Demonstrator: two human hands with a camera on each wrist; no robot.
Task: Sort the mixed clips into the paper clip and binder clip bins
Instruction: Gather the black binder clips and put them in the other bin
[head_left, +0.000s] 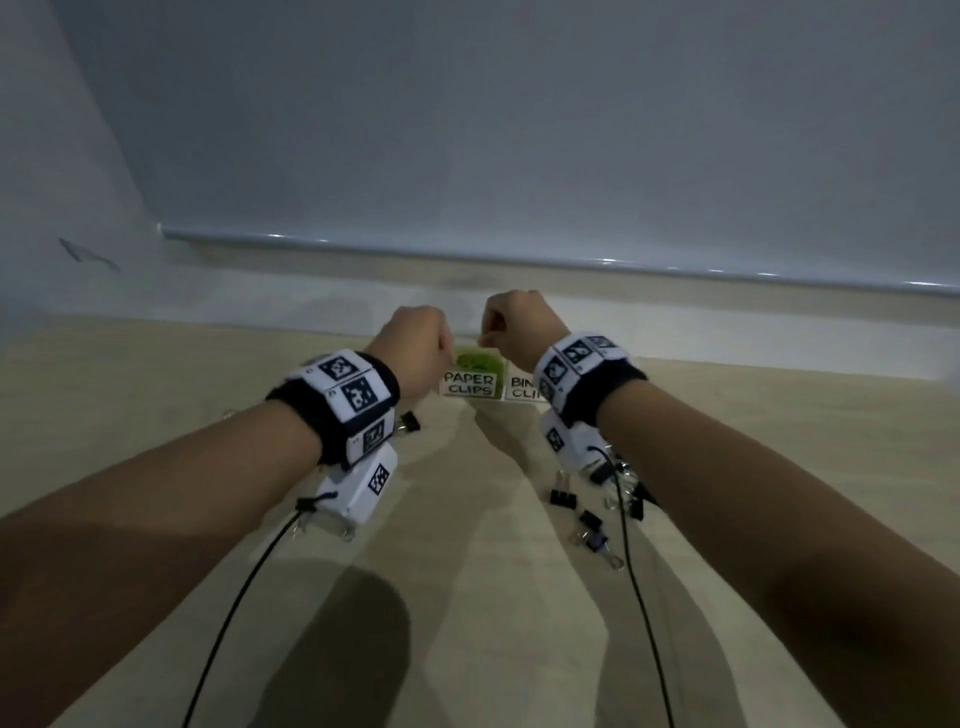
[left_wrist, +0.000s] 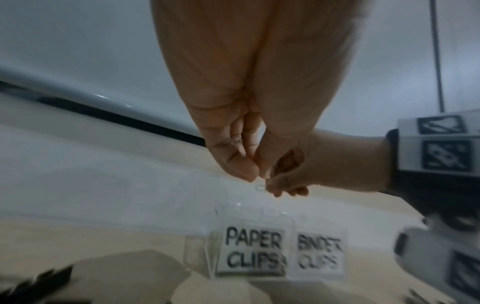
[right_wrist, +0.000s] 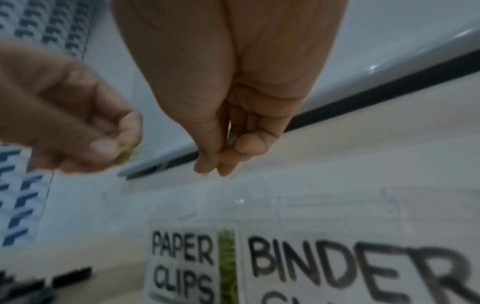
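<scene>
Two clear bins stand side by side at the far edge of the table: the paper clip bin (head_left: 469, 384), with green clips (head_left: 480, 361) inside, and the binder clip bin (head_left: 522, 388) to its right. Both hands hover close together above the paper clip bin. My left hand (head_left: 441, 344) has curled fingers and pinches a greenish paper clip (right_wrist: 126, 154). My right hand (head_left: 487, 339) pinches a silvery paper clip (left_wrist: 260, 187) between thumb and fingers. In the right wrist view, something shiny (right_wrist: 231, 139) also shows inside the right hand's curled fingers.
Several black binder clips (head_left: 563, 499) lie loose on the table under my right forearm, and another binder clip (head_left: 410, 421) lies beside my left wrist. A grey wall with a ledge (head_left: 519, 254) rises just behind the bins. Wrist cables hang down towards the near edge.
</scene>
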